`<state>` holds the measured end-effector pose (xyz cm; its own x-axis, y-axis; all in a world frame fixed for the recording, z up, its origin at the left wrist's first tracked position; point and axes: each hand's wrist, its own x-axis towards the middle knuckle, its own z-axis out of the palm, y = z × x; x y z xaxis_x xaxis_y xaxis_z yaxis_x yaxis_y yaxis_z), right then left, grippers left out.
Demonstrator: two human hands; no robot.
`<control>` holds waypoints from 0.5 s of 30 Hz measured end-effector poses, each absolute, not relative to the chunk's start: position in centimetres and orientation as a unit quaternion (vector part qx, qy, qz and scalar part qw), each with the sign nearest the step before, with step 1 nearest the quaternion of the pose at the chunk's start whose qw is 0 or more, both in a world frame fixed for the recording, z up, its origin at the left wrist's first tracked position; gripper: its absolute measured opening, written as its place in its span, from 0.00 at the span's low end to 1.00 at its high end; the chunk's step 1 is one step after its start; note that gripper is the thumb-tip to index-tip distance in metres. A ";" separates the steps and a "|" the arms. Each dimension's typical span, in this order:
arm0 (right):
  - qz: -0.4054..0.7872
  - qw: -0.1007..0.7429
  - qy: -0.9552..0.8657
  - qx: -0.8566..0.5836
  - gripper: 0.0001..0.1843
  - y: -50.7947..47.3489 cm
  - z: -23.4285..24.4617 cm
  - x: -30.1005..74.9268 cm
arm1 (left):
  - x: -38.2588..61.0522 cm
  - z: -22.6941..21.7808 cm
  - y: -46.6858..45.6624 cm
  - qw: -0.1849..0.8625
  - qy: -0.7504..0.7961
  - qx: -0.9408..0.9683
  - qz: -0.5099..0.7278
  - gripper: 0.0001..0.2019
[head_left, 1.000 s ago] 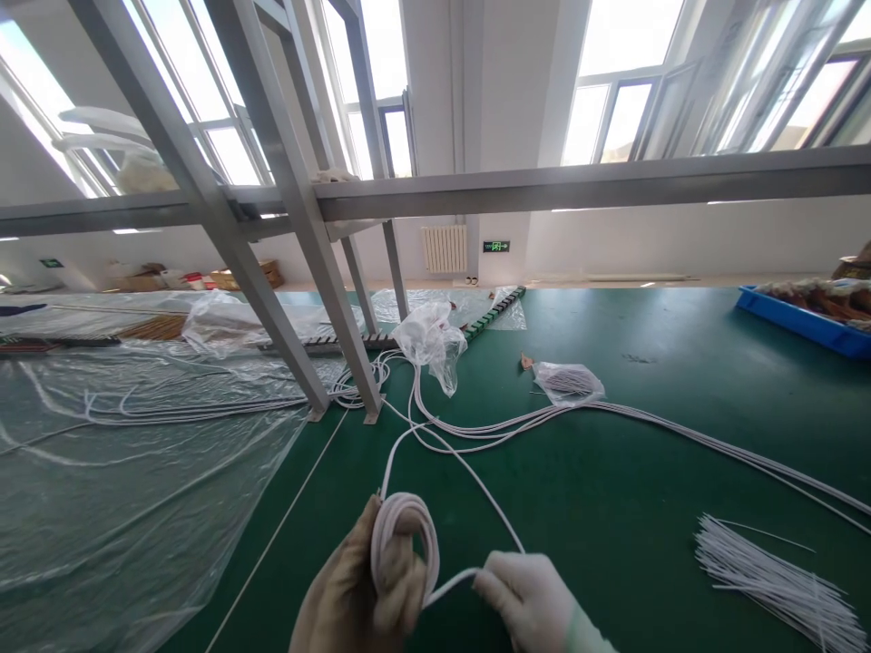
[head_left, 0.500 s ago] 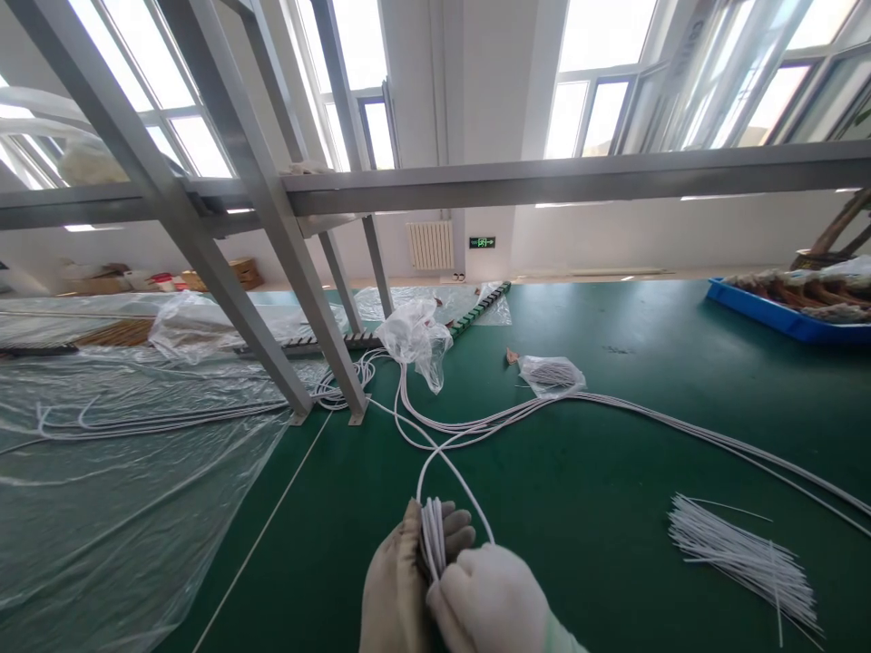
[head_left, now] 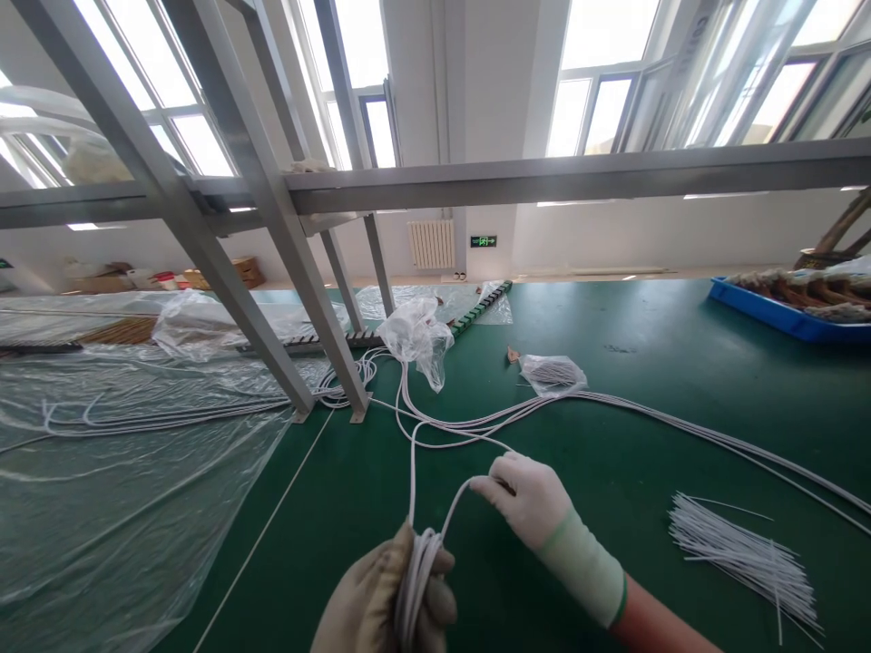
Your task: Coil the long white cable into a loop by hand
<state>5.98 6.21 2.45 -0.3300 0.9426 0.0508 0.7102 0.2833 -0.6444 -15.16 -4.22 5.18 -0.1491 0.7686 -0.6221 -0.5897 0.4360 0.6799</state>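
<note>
My left hand (head_left: 374,594), in a beige glove, is closed around a small coil of white cable (head_left: 416,580) at the bottom middle of the head view. My right hand (head_left: 527,499), in a white glove with a pale green cuff, pinches the same cable up and to the right of the coil. A short curve of cable runs between the two hands. Another length rises from the coil to the long white cables (head_left: 463,426) lying on the green surface. The palm side of the left hand is partly hidden by the coil.
A bundle of white cable ties (head_left: 745,567) lies at right, and a bagged bundle (head_left: 552,374) lies farther back. Grey metal posts (head_left: 265,272) stand at left beside plastic sheeting (head_left: 136,508). A blue tray (head_left: 782,313) sits at far right.
My right hand has moved from the coil up and to the right, drawing cable with it. My left hand has shifted slightly down and left with the coil.
</note>
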 end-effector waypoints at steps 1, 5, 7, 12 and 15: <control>0.251 0.235 -0.777 -0.527 0.15 5.9 3.2 5.5 | -14.5 4.9 -3.8 0.681 0.536 0.088 0.490 0.09; 0.160 0.287 -0.835 -0.441 0.17 2.2 3.2 3.1 | -13.2 3.6 -2.5 0.705 0.520 0.119 0.467 0.07; 0.116 0.279 -0.871 -0.388 0.14 0.0 1.3 2.1 | -13.1 3.0 -2.3 0.670 0.540 0.117 0.495 0.04; 0.203 0.175 -0.876 -0.400 0.09 -2.2 -4.1 1.7 | -13.1 3.1 -2.1 0.621 0.511 0.056 0.591 0.12; 0.320 0.156 -0.853 -0.382 0.14 -0.7 -4.8 3.6 | -14.7 4.0 -3.0 0.596 0.516 0.050 0.613 0.13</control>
